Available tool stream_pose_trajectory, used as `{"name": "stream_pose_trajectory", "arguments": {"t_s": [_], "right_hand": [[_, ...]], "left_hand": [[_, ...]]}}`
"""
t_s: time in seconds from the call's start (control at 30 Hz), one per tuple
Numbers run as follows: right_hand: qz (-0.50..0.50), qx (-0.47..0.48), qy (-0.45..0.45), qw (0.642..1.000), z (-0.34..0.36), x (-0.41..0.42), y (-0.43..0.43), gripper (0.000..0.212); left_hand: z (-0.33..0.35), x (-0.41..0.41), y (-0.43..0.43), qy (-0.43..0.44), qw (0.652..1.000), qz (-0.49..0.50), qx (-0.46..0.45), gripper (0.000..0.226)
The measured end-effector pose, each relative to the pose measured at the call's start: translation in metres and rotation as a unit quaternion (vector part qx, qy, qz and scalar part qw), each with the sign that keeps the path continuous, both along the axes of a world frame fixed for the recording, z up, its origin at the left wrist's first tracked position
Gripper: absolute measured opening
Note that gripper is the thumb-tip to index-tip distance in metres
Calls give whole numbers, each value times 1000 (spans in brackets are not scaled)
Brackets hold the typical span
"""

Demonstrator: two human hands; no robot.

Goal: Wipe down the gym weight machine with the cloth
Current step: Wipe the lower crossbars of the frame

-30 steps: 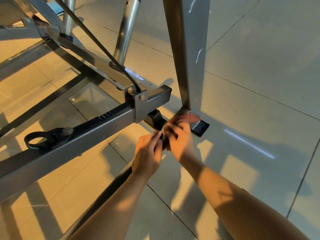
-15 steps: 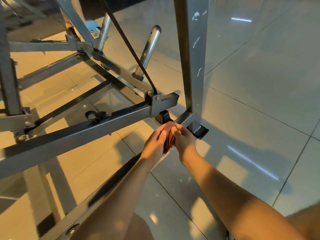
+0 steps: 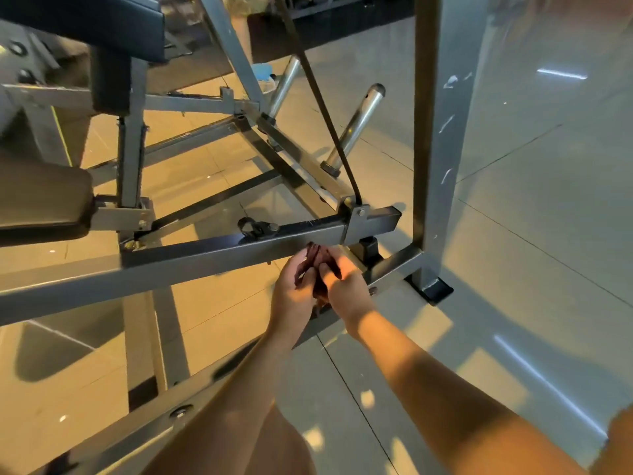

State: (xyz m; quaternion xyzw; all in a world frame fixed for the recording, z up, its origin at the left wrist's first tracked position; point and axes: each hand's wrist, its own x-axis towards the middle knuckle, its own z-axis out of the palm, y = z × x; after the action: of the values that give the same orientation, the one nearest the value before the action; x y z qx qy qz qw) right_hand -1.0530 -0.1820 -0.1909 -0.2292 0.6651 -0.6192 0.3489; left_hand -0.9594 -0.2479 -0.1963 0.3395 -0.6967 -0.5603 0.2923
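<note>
Cloth (image 3: 317, 264): dark red, bunched, held between both hands just below the slanted bar (image 3: 205, 255) of the machine (image 3: 435, 132).
Left hand (image 3: 293, 296): forearm stretched forward, palm turned inward, fingers curled round the cloth.
Right hand (image 3: 347, 291): forearm angling in from the right, fingers bent, pinching the cloth's other side.
Floor (image 3: 531, 252): glossy tile.

We take the post (image 3: 442, 132) as reference. It stands on the floor (image 3: 531, 234). Left of its base we find the cloth (image 3: 317, 265), gripped between the left hand (image 3: 294, 293) and the right hand (image 3: 347, 293), at the lower edge of the bar (image 3: 205, 255). The bar runs leftward from near the post. A ring (image 3: 253, 228) sits on the bar, left of the cloth. The peg (image 3: 356, 128) stands behind the bar, left of the post. The pad (image 3: 44, 204) lies farthest left.
</note>
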Motion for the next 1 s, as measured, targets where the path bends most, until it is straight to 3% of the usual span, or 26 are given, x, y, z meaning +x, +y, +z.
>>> {"name": "stream_pose_trajectory", "arguments": {"t_s": [0.2,0.37,0.5,0.6,0.67,0.77,0.87,0.93,1.0], "right_hand": [[-17,-28,34,999,1,-35,-1,21],[-145,-11,12,989,4,-93,28,37],[-226,-98,-25,969,-7,-155,63,32],[-274,-130,-40,952,-9,-196,77,23],[-300,-97,22,949,-9,-218,74,19],[-259,-52,93,960,-11,-239,60,27],[-224,-35,130,965,-26,-252,53,26],[-233,-20,106,966,-47,-257,53,28],[-248,-3,5,969,-65,-258,54,31]], "left_hand": [[5,-28,7,-15,995,76,-55,33],[15,-97,41,-27,999,37,-11,30],[7,-156,53,-49,994,-33,-94,38],[6,-198,56,-50,995,-71,-55,45],[1,-220,58,-35,997,-66,-26,46],[-5,-242,64,-7,997,-43,60,46],[-17,-251,71,-5,998,1,56,41],[-22,-253,75,-4,998,15,64,40],[-29,-254,78,-8,997,10,70,42]]}}
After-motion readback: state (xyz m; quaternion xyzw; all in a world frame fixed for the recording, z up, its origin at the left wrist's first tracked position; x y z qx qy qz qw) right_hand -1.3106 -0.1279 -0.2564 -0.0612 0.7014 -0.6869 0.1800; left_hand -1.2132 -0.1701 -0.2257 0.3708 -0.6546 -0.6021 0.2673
